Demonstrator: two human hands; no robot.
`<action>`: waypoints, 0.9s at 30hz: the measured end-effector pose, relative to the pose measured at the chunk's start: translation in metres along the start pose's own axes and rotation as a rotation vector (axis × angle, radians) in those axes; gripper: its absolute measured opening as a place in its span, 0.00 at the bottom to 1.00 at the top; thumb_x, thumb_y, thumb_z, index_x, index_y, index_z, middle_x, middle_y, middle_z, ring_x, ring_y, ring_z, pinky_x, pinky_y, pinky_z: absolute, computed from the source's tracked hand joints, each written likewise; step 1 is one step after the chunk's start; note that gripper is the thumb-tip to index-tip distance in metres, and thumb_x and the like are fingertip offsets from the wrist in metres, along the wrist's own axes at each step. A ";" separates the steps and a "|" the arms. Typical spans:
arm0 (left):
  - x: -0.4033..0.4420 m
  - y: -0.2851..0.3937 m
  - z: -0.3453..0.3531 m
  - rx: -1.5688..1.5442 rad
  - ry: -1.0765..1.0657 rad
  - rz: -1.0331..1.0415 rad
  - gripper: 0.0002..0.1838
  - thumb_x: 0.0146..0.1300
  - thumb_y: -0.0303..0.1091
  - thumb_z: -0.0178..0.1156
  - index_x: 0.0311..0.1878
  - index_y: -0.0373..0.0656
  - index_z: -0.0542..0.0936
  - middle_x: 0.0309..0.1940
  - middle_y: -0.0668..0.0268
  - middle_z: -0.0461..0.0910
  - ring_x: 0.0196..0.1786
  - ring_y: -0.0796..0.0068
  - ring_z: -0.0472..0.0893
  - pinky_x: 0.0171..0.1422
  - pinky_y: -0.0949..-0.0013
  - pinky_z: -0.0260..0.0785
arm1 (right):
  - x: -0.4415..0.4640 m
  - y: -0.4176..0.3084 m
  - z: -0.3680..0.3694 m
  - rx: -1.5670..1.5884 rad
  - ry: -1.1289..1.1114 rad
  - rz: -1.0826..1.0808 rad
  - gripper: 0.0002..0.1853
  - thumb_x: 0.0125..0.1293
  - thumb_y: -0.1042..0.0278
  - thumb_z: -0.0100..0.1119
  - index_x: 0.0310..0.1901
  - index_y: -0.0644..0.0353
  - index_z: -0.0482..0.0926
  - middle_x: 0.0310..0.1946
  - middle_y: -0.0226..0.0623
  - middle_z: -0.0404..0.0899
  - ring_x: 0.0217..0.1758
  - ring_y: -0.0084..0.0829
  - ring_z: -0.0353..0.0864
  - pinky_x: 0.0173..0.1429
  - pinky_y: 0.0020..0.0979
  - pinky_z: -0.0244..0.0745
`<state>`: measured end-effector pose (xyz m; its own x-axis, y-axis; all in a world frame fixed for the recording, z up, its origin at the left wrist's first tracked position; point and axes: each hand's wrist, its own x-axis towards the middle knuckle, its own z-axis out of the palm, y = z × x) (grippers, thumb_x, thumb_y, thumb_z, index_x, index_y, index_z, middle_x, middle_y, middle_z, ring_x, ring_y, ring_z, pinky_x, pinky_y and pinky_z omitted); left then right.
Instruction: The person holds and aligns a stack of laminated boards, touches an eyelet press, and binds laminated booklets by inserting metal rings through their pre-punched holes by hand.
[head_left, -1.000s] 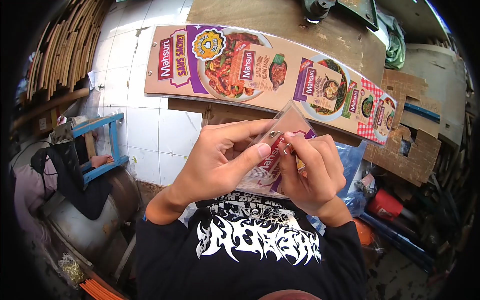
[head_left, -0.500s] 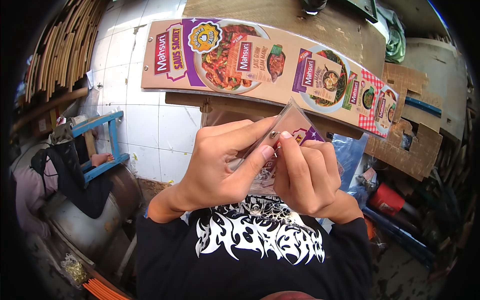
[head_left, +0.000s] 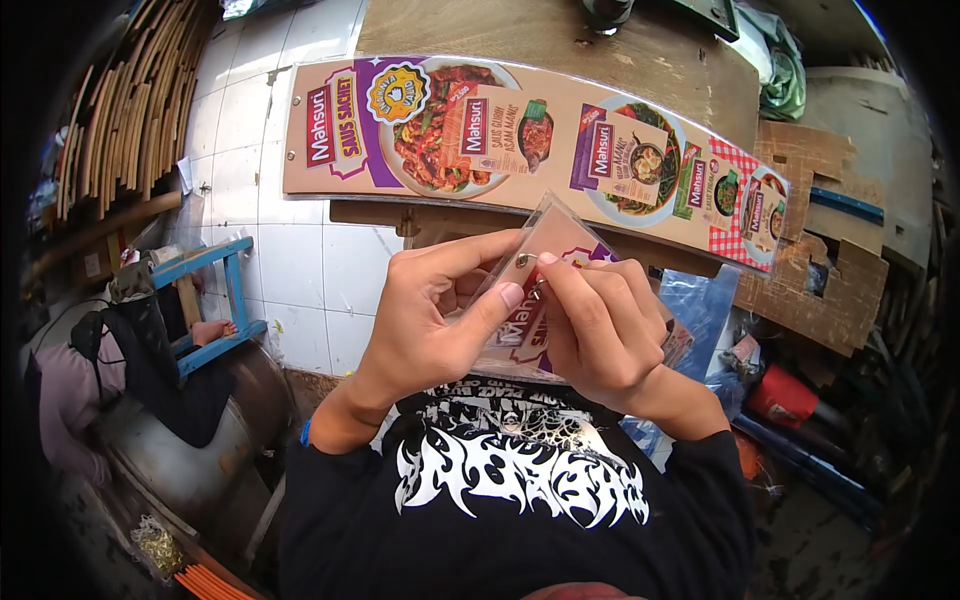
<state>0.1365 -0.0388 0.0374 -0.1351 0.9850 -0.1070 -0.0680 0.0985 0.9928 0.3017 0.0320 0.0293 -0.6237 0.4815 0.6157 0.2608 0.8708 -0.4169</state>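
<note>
My left hand point(head_left: 430, 310) grips the left edge of a plastic-covered printed sign point(head_left: 565, 235), thumb in front and index finger near the top. A metal eyelet point(head_left: 522, 262) sits near that edge. At the eyelet, my right hand point(head_left: 610, 320) pinches a small curved metal hook point(head_left: 533, 256) between thumb and fingertips. Part of the hook is hidden by the fingers, so I cannot tell whether it passes fully through the hole. The sign's lower part lies behind my right hand. Beyond my hands, a long printed sign point(head_left: 545, 165) with food pictures lies on the table.
The wooden table point(head_left: 480, 30) carries the long sign. Cut cardboard point(head_left: 850, 290) lies at the right, near a red object point(head_left: 782, 397). Stacked strips point(head_left: 140, 110) stand at the upper left. A blue frame point(head_left: 233, 300) and a metal drum point(head_left: 190, 440) are on the left.
Both hands and the held sign have shifted slightly left in view. The right fingertips now sit a little farther from the eyelet, and more of the curved hook shows.
</note>
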 end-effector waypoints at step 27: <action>0.018 -0.022 -0.024 -0.202 -0.409 0.521 0.03 0.59 0.31 0.64 0.30 0.48 0.80 0.28 0.65 0.85 0.33 0.70 0.81 0.51 0.64 0.64 | -0.013 -0.013 -0.039 1.358 -0.187 0.470 0.09 0.54 0.78 0.69 0.38 0.67 0.83 0.29 0.41 0.83 0.24 0.25 0.80 0.28 0.22 0.71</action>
<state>0.1121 -0.0264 0.0124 0.1810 0.8750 0.4491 -0.2832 -0.3909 0.8758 0.3354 0.0181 0.0528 -0.7920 0.5783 0.1957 -0.3557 -0.1766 -0.9178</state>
